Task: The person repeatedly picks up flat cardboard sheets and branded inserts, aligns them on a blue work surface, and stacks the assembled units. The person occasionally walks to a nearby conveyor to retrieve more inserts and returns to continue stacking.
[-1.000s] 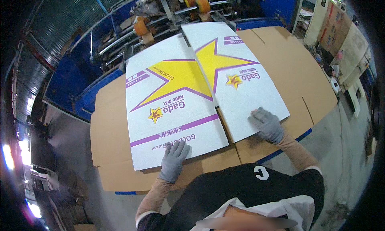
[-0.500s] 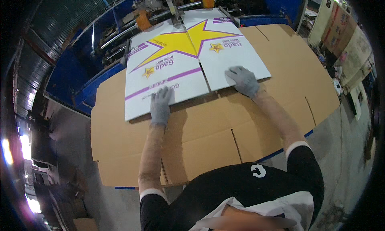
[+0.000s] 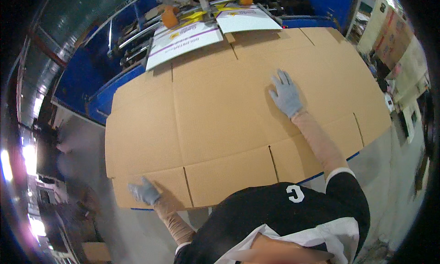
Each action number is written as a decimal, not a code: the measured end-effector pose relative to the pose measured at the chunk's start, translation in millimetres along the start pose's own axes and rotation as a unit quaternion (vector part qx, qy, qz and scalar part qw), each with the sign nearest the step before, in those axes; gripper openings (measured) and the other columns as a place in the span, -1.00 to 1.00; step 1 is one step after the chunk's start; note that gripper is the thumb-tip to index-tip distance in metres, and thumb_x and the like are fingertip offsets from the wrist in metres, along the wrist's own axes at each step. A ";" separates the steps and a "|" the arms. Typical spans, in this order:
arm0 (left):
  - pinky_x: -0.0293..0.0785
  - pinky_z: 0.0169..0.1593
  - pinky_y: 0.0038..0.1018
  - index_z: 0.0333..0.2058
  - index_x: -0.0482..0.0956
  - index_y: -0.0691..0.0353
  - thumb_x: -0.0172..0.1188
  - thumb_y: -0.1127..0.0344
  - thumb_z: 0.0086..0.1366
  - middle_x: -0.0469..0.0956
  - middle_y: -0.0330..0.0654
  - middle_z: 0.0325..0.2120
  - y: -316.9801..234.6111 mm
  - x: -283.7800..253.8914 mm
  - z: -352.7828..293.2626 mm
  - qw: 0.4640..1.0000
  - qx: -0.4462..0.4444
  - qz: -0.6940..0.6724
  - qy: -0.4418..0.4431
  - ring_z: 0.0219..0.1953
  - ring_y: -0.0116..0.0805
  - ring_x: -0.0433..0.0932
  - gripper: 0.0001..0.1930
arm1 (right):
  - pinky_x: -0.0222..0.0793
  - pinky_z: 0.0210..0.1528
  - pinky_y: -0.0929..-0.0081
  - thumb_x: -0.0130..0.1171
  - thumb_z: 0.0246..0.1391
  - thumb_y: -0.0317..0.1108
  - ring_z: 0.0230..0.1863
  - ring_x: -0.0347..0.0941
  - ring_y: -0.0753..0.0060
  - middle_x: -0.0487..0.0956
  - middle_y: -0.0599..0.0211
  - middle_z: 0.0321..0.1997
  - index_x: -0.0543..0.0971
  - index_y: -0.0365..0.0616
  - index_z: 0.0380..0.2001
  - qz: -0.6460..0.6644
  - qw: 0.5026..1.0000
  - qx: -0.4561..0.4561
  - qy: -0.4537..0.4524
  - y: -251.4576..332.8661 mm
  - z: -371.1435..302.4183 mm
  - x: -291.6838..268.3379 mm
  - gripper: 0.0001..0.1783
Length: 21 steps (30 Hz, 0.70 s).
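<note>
A large brown cardboard sheet (image 3: 224,108), with creases and slots cut in it, lies flat in front of me. My right hand (image 3: 288,95), in a grey glove, is over its right middle part with the fingers spread, holding nothing. Low on the left, my left hand (image 3: 145,191) is at the sheet's near left corner; its gloved fingers are apart and hold nothing. Beyond both hands, a white printed cardboard piece (image 3: 185,43) with purple bands and a yellow star lies partly under the machine's rollers at the far edge.
A blue machine (image 3: 98,78) spans the far side, with metal shafts and orange rollers (image 3: 169,17). Stacked cardboard and boards (image 3: 389,39) stand at the far right. Grey floor (image 3: 89,140) shows on the left.
The white printed piece has moved away from me into the machine, and both hands have come off it. My left hand has swung back toward the near left corner.
</note>
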State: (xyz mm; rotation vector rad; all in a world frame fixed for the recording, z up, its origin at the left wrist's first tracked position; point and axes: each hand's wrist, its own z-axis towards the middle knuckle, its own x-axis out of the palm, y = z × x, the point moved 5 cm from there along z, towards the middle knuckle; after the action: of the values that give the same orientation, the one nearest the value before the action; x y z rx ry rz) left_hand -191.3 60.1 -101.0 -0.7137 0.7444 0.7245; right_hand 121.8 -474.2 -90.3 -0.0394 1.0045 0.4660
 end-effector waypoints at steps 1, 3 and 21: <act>0.27 0.20 -0.19 0.14 0.31 0.39 0.19 0.07 0.19 0.37 0.18 0.09 33.5 1.5 -6.2 0.994 -0.074 -0.060 0.047 0.15 0.05 0.34 -0.36 | 0.16 0.24 0.07 0.21 -0.03 -0.19 0.30 0.12 -0.15 0.21 -0.10 0.30 0.41 -0.16 0.06 0.013 0.999 -0.034 -0.019 8.0 -14.3 -8.1 -0.43; 0.29 0.15 -0.18 0.03 0.41 0.43 0.13 0.02 0.21 0.40 0.21 0.04 72.3 7.8 -15.3 0.982 -0.104 -0.030 0.155 0.08 0.09 0.38 -0.42 | 0.18 0.23 0.07 0.25 -0.06 -0.24 0.29 0.13 -0.14 0.23 -0.09 0.29 0.42 -0.16 0.05 0.030 0.999 -0.027 -0.008 15.1 -39.7 -20.3 -0.43; 0.38 0.09 -0.28 0.08 0.31 0.41 0.09 0.48 0.20 0.40 -0.03 0.02 121.5 8.4 -57.3 0.798 -0.082 -0.589 0.097 0.05 -0.19 0.41 -0.55 | 0.22 0.23 0.25 0.14 0.12 -0.22 0.27 0.23 0.05 0.31 -0.09 0.24 0.40 -0.28 0.07 0.162 0.975 0.139 0.068 -6.5 -109.7 -77.1 -0.50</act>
State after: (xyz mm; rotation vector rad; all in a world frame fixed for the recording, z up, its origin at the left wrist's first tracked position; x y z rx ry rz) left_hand -300.8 84.9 -175.1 -1.2311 0.2857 -0.4511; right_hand 1.7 -534.3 -88.0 0.3528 1.2102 0.6218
